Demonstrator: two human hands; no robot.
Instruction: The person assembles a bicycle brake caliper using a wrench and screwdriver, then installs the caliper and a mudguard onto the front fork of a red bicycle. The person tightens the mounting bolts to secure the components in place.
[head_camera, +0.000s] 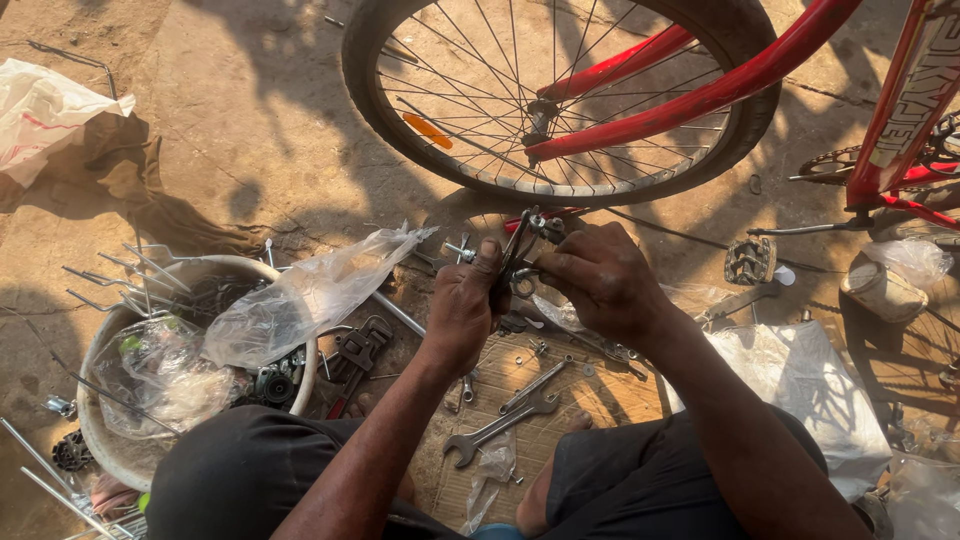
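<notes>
Head view: the person sits on the ground with both hands raised just in front of the red bicycle's wheel (560, 95). The left hand (462, 305) and the right hand (600, 275) meet on a small metal brake part (522, 250), a dark caliper-like piece with thin arms and a bolt. The left thumb and fingers are pressed together on its lower end; the right fingers are curled and pinch its upper side from the right. Both hands are closed on it, though exactly which fingertips touch the metal is hidden.

The part is held in the air, off the bicycle, between the wheel's lower rim and the wooden board (540, 400) in front of the person's knees. Its long axis runs nearly upright, tilted a little to the right, with the upper tips pointing toward the tyre and the lower end toward the person.

As a judgement, the work on the part is in the middle: it is not mounted on the frame, and loose nuts and washers lie scattered on the board. Two spanners (500, 425) lie there untouched. A white bucket (95, 430) of spokes and parts, half covered by a plastic bag (300, 300), stands to the left.
</notes>
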